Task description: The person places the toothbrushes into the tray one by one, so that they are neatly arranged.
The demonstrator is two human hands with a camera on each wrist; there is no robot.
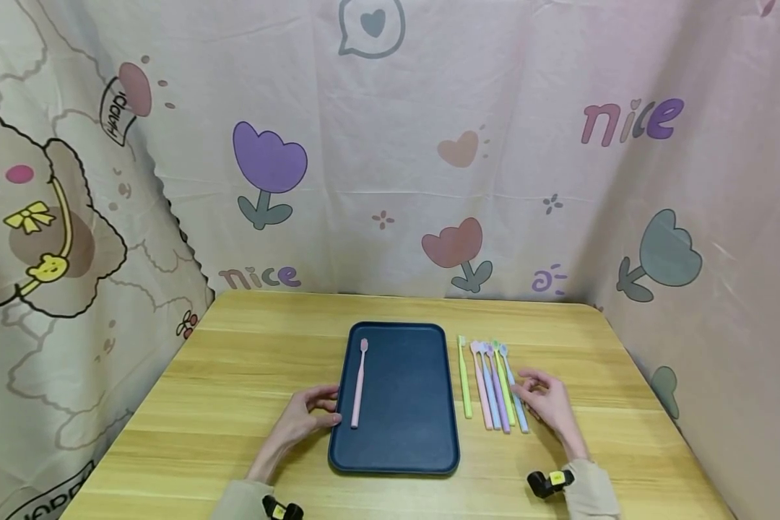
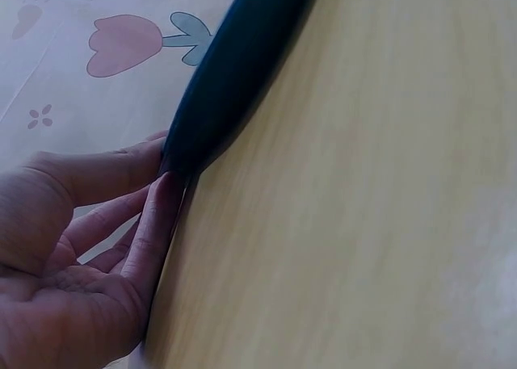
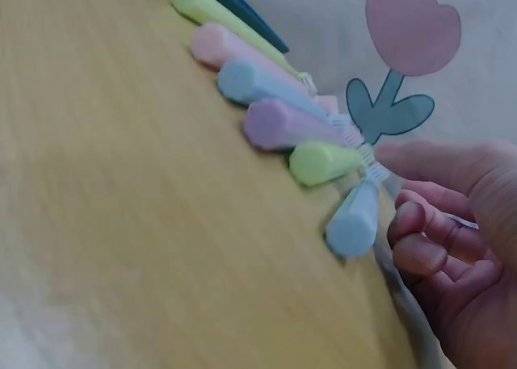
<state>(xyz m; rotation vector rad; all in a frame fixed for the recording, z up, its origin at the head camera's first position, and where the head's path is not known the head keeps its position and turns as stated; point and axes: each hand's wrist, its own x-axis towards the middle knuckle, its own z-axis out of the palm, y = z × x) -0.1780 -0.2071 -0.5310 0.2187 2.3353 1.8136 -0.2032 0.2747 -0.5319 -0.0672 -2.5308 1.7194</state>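
Toothbrushes (image 1: 491, 393), likely light and stiff, best taken mid-handle, lie on the surface (image 1: 253, 361) beside the right hand (image 1: 547, 401), fingers loosely bent and empty; beyond, the left hand (image 1: 301, 419) touches the tray (image 1: 403, 397), fingers part-bent, grip unclear.

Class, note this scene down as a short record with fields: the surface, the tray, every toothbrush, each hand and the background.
Surface: wood-grain table
Tray: dark blue tray, rounded corners
On tray: one pink toothbrush, near the left rim
Right of tray, left to right: green toothbrush; second pink toothbrush; blue toothbrush; purple toothbrush; yellow-green toothbrush; outermost blue toothbrush
Left hand: holds the tray's left rim
Right hand: beside the outermost blue toothbrush; contact unclear
Background: pale cloth printed with flowers, hearts and "nice"
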